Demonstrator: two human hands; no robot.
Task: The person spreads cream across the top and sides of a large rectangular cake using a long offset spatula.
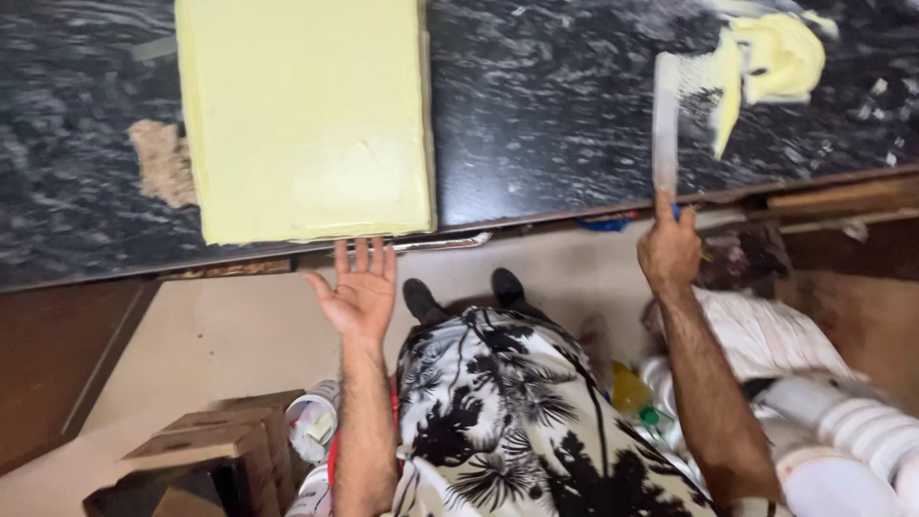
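Two hands: both are being observed at the near edge of the dark marbled tabletop (536, 115).
Left hand (359, 287): is being held fully open, palm up, fingers spread, gripping nothing; the fingertips are being kept at the tabletop's edge, just beside the near side of the yellow slab (302, 115).
Slab position: is lying flat, its near corner overhanging slightly, seemingly so that it is being steadied or guided from the edge.
Right hand (668, 251): is being closed around the handle of a long flat scraper blade (664, 120), which is being held pointing away across the tabletop.
Blade relation: the tip is being kept near a smeared yellow mass (775, 57), well apart from the slab.
Residue: pale streaks are showing around that mass.
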